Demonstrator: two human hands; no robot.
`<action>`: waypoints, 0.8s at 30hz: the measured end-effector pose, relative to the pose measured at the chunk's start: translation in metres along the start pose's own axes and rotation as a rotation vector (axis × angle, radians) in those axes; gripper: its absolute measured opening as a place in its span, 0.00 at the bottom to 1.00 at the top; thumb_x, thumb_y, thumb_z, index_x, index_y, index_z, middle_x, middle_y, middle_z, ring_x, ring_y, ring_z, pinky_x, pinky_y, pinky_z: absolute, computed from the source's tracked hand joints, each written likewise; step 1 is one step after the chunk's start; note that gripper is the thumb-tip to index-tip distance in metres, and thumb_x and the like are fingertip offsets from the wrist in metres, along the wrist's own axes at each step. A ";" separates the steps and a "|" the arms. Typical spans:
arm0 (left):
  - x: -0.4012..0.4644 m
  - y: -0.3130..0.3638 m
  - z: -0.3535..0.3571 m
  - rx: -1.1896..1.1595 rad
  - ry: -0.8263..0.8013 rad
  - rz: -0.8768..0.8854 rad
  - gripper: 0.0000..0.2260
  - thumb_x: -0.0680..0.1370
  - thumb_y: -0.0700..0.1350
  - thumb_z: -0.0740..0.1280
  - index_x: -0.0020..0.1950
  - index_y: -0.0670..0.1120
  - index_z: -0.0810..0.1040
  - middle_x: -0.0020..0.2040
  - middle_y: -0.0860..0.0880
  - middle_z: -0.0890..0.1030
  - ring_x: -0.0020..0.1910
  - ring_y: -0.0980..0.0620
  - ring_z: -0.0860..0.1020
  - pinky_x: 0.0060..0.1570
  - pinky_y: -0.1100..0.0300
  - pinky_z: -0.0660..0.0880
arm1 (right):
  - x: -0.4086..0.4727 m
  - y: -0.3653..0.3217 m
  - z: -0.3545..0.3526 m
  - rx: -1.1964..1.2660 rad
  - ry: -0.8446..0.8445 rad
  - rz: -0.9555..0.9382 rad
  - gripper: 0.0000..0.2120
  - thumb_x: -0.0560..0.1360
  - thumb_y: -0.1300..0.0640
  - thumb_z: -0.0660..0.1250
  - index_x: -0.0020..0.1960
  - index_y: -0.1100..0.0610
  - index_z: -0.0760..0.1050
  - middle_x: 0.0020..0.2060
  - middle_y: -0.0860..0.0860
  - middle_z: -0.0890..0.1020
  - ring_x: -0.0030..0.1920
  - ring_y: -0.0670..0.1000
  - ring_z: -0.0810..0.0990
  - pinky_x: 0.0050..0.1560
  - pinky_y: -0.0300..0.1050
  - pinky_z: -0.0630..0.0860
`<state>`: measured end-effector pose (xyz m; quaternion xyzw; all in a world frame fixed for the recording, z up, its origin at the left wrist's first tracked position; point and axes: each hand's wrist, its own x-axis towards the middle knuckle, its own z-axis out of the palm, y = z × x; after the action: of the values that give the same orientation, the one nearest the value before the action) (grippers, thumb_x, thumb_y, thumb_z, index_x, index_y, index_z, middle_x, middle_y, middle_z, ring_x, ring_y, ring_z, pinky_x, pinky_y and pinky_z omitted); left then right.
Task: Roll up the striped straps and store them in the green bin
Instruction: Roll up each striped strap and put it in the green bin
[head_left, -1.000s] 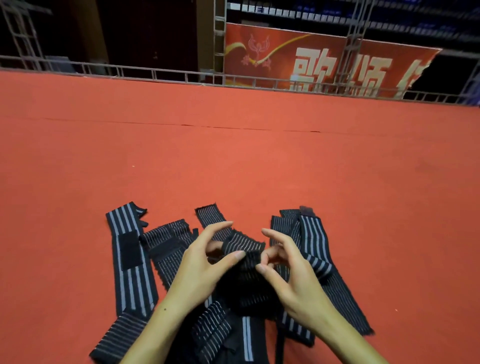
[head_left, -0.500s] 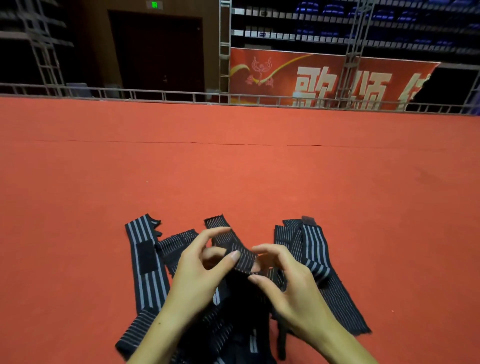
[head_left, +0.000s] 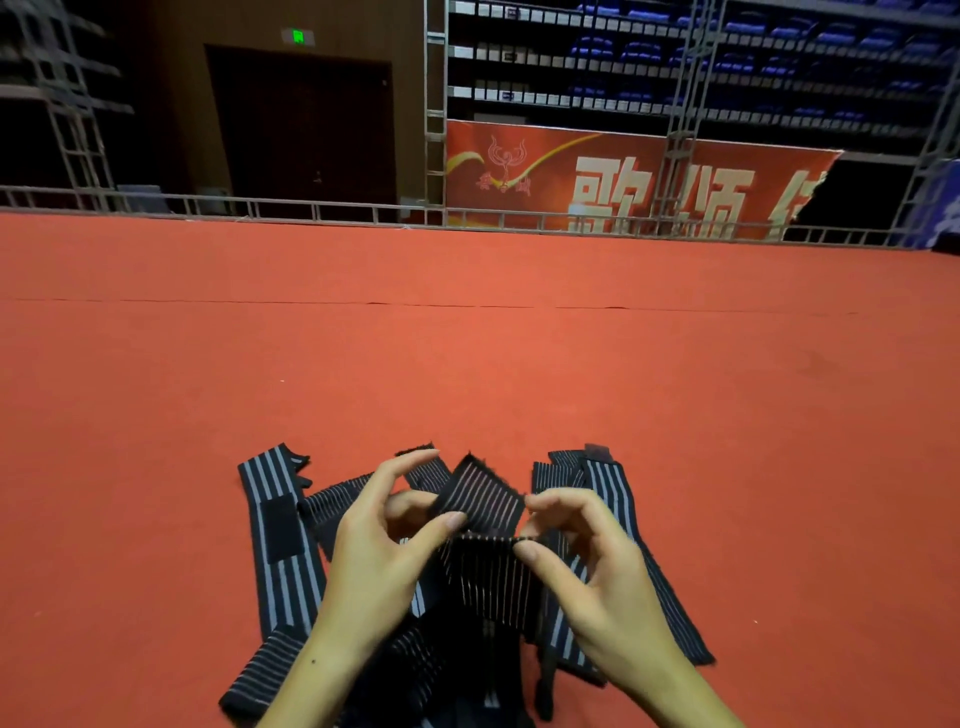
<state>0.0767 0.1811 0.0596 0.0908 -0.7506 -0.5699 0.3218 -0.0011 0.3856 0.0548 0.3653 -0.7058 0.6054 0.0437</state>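
the striped strap (head_left: 480, 499) was up off the red carpet (head_left: 467, 364), its end folded over between both hands, just above the loose pile of straps (head_left: 280, 540) lying in front of the person. the left hand (head_left: 379, 551) pinched the fold's left edge with thumb and curled fingers, index finger lifted free; the right hand (head_left: 587, 556) pinched the right edge, fingers curled. the roll looked barely begun, first turn only. next it called for tucking that fold tight and winding evenly. no green bin was in view, so stowing had to wait.
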 end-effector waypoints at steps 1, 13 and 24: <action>0.000 0.000 0.000 -0.030 -0.016 -0.007 0.26 0.77 0.41 0.79 0.69 0.64 0.79 0.44 0.49 0.87 0.48 0.51 0.86 0.58 0.44 0.80 | 0.003 -0.002 0.001 0.023 0.031 0.013 0.16 0.79 0.64 0.75 0.62 0.49 0.79 0.50 0.48 0.85 0.57 0.54 0.84 0.60 0.41 0.76; -0.001 -0.006 -0.012 -0.009 -0.066 -0.001 0.21 0.79 0.37 0.77 0.66 0.57 0.82 0.46 0.46 0.88 0.49 0.48 0.87 0.62 0.45 0.80 | 0.018 -0.017 0.019 0.257 0.156 0.088 0.11 0.77 0.70 0.75 0.55 0.57 0.82 0.45 0.48 0.85 0.47 0.46 0.84 0.50 0.36 0.79; 0.005 -0.024 -0.014 0.278 -0.151 0.012 0.24 0.73 0.50 0.83 0.63 0.68 0.80 0.50 0.59 0.82 0.47 0.56 0.80 0.48 0.61 0.76 | 0.022 -0.031 0.007 0.280 0.203 -0.006 0.12 0.76 0.71 0.75 0.53 0.56 0.83 0.47 0.51 0.85 0.50 0.50 0.85 0.53 0.39 0.79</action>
<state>0.0759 0.1592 0.0420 0.0869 -0.8450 -0.4636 0.2520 0.0035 0.3696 0.0897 0.3068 -0.6056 0.7314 0.0651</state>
